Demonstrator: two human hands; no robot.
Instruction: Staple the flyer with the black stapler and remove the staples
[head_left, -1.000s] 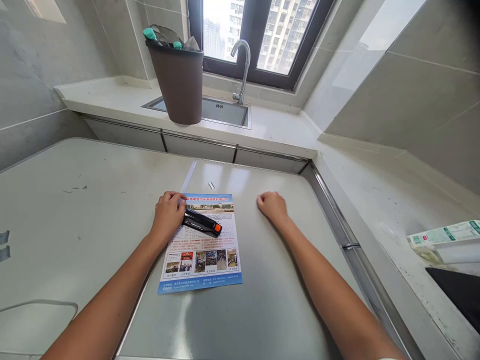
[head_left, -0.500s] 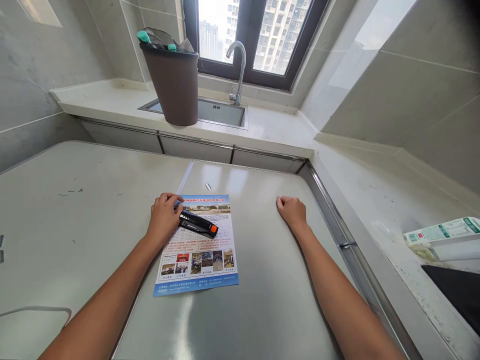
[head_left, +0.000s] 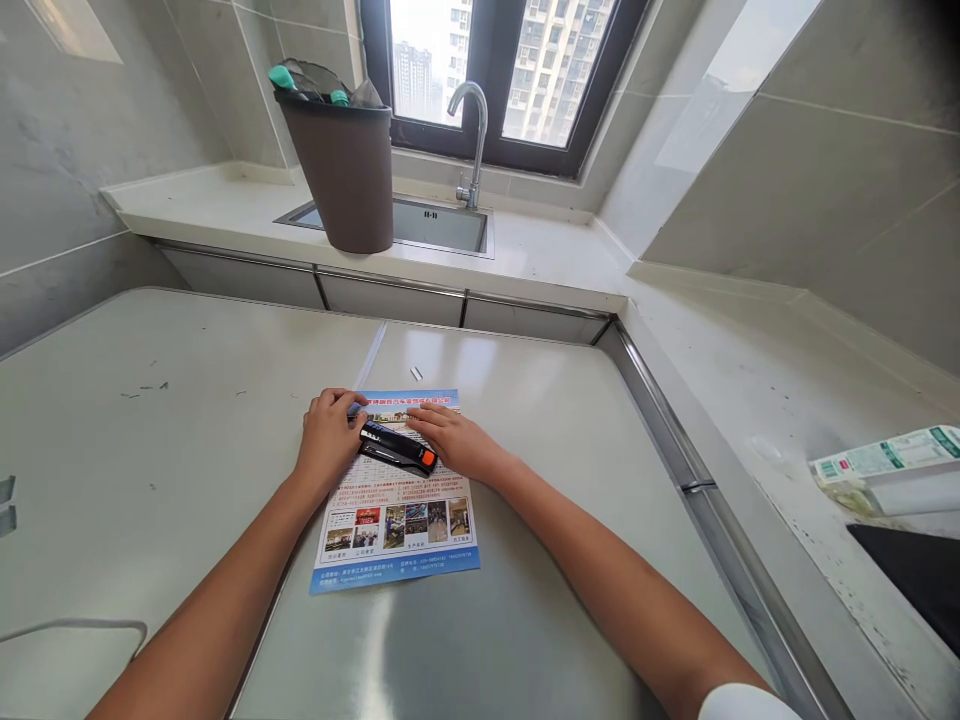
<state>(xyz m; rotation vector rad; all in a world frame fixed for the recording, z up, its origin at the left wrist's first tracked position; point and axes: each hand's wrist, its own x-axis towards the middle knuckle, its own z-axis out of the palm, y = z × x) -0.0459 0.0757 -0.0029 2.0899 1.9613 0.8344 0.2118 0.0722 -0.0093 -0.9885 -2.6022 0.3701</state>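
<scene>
A printed flyer [head_left: 397, 545] with blue borders and small photos lies flat on the pale table. On its upper half rests a black stapler [head_left: 397, 446] with an orange end, slanting down to the right. My left hand [head_left: 330, 435] is closed at the flyer's upper left edge, its fingers bent over the sheet and its thumb close against the stapler's left end. Over the flyer's right side, my right hand [head_left: 457, 440] reaches in with fingers stretched out beside and slightly above the stapler. The underside of both hands is hidden.
Two small staple strips [head_left: 416, 373] lie beyond the flyer. Dark bits [head_left: 146, 387] are scattered on the left. A brown bin [head_left: 345, 170] stands on the counter by the sink [head_left: 450, 225] and faucet [head_left: 474, 140]. A green-and-white package [head_left: 892, 455] lies on the right-hand counter.
My right hand has moved left from the bare table to beside the stapler, and its fist has opened into stretched fingers. My left hand, the stapler and the flyer stay in place.
</scene>
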